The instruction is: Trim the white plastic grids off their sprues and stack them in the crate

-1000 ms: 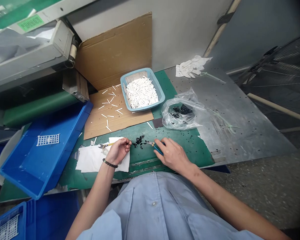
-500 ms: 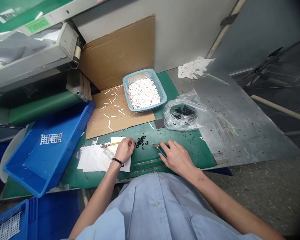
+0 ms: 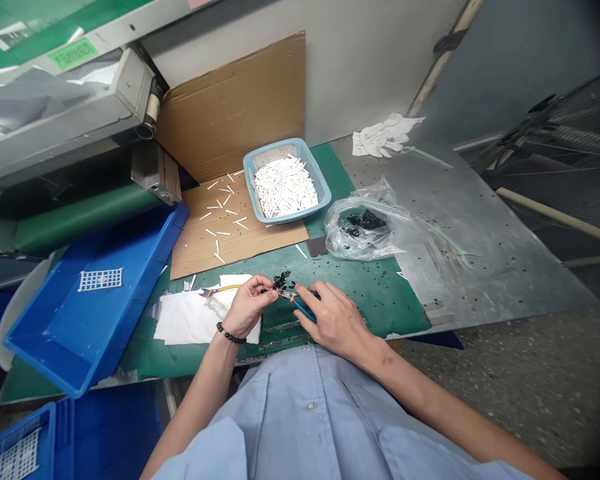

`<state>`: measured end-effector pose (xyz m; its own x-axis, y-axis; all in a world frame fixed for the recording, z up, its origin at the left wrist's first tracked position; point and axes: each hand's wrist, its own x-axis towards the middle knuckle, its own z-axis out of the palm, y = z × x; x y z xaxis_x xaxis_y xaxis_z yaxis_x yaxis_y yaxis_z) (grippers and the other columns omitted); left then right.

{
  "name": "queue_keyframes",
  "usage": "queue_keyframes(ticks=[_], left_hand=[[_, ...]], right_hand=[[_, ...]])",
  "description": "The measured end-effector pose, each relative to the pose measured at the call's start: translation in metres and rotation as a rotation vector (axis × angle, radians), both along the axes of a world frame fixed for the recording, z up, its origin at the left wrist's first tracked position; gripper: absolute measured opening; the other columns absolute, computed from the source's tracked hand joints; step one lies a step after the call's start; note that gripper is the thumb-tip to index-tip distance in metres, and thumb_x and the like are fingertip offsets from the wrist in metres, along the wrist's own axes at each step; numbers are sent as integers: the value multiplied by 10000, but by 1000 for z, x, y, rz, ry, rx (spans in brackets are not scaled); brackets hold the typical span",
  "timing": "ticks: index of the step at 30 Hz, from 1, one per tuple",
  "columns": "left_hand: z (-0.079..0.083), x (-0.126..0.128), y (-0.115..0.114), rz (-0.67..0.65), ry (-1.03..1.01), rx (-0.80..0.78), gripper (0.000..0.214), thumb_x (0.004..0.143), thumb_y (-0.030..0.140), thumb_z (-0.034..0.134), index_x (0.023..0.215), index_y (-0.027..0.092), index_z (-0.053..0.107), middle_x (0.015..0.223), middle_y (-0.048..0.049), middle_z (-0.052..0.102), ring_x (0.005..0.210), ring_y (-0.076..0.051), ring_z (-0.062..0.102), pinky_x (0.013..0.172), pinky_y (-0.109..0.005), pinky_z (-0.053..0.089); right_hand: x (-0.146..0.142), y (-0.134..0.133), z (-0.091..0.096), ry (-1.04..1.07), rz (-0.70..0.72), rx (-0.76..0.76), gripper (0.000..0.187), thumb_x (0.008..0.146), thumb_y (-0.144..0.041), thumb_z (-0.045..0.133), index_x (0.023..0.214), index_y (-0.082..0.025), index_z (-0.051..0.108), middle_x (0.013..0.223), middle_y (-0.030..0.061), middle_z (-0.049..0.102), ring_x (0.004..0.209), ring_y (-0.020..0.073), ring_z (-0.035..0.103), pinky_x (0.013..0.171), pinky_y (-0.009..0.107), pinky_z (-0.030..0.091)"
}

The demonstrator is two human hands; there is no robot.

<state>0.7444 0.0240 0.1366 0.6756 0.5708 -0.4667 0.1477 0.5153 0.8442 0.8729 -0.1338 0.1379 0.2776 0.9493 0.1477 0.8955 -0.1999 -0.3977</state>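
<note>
My right hand (image 3: pixel 336 319) is closed around a pair of blue-handled cutting pliers (image 3: pixel 304 308), their jaws pointing left. The jaw tips meet the fingertips of my left hand (image 3: pixel 250 303), which pinches a small black part (image 3: pixel 264 291), mostly hidden by the fingers. Just beyond the fingertips lies a small pile of shiny black parts (image 3: pixel 281 277) on the green mat (image 3: pixel 360 283). Beside my left hand, yellow-handled pliers (image 3: pixel 225 289) rest on a white cloth (image 3: pixel 185 320), near a small clear plastic piece (image 3: pixel 217 307).
A light blue basket (image 3: pixel 324 200) full of white sticks stands partly on cardboard (image 3: pixel 195 250) with scattered sticks. Right of it lies a clear bag (image 3: pixel 333 233) holding black parts. White gloves (image 3: pixel 385 137) lie on the metal sheet (image 3: pixel 460 200). A blue tray (image 3: pixel 55 333) leans at left.
My right hand has moved left with the blue-handled pliers, bringing the jaws to my left fingertips. My left hand has turned slightly and now pinches a small black part beside the pile.
</note>
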Motion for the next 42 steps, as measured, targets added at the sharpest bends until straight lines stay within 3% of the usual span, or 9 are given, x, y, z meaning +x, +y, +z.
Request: queue_keyframes(ticks=[4, 21, 42], left_hand=[[1, -3, -1, -24, -5, 19, 333, 605, 218, 825, 897, 146, 684, 733, 9, 629, 675, -58, 556, 663, -175, 412], [-3, -13, 4, -104, 57, 73, 339, 593, 255, 839, 905, 161, 745, 777, -29, 669, 686, -89, 575, 671, -207, 446], [-3, -15, -3, -118, 69, 137, 312, 623, 263, 819, 907, 162, 741, 772, -26, 659, 694, -97, 569, 671, -211, 462]], right_hand=[[-1, 0, 0, -10, 6, 26, 383, 908, -324, 515, 1253, -157, 521, 977, 101, 534, 859, 220, 487, 768, 327, 406], [-1, -2, 4, -30, 43, 31, 370, 910, -314, 514, 1247, -162, 522, 939, 83, 541, 813, 201, 486, 715, 300, 398], [-5, -9, -2, 40, 24, 32, 382, 924, -319, 485, 1271, -161, 507, 964, 86, 532, 844, 204, 490, 767, 306, 414]])
